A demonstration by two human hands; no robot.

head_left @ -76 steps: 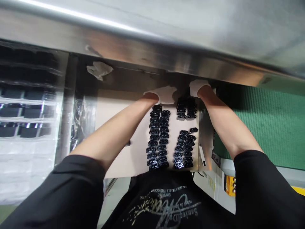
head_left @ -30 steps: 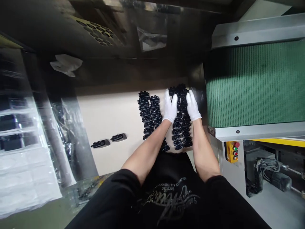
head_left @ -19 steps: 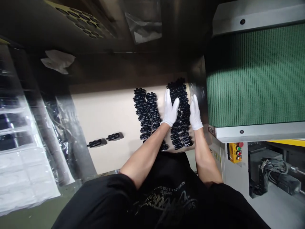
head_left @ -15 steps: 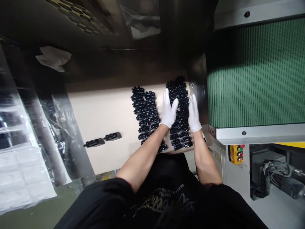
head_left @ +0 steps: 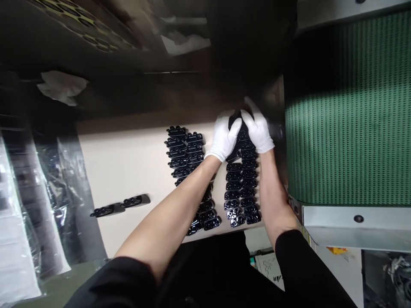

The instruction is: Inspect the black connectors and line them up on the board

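Glossy black moulded parts with rounded knobs stand side by side in two columns in the right-hand group (head_left: 241, 185) on the pale board (head_left: 118, 162). At the far end of this group, my left hand (head_left: 224, 134) in a white glove lies along its left side, thumb apart from the fingers. My right hand (head_left: 258, 130), also gloved, lies over its far right side with fingers spread. Both thumbs point inward over the parts, and the hands hide some of them. Another double column of the same parts (head_left: 184, 152) stands to the left, partly covered by my left forearm.
Two loose black parts (head_left: 136, 200) lie farther left on the board. A green ribbed conveyor belt (head_left: 349, 154) with a metal frame runs at the right. Clear plastic sheeting (head_left: 61, 171) hangs at the left. A dark metal panel (head_left: 128, 92) rises behind, with a crumpled white cloth (head_left: 62, 87).
Both hands have slid away from me along the right-hand group to its far end. The right hand has turned inward over the parts. The camera view has shifted a little.
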